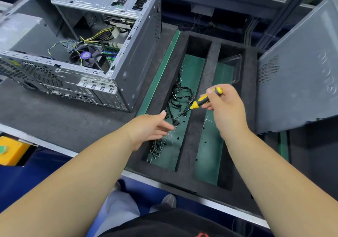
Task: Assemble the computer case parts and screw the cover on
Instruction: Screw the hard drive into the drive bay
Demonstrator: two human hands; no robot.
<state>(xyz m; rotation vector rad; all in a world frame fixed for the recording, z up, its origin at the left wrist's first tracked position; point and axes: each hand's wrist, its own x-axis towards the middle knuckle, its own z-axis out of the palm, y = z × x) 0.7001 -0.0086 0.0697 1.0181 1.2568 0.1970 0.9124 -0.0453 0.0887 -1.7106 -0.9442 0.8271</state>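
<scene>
Grey matted workbench [54, 123] carrying an open grey metal computer case [87, 41], side upward, and a black foam tray [199, 112] with two green-floored compartments. Left compartment: black cable bundle [180, 97], small screws [155, 150]. Grey perforated side cover [300, 75] leans right of tray. Right hand [225, 107] grips a yellow-and-black screwdriver [203, 101], tip down. Left hand [153, 129], fingers extended, reaches over the screws.

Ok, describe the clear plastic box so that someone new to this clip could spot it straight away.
Start at the black foam tray with two long green-floored troughs, right of the open computer case. The clear plastic box stands in the far end of the right-hand trough, beside the leaning grey side panel. It is the only see-through thing there; cables and screws lie in the left-hand trough.
</scene>
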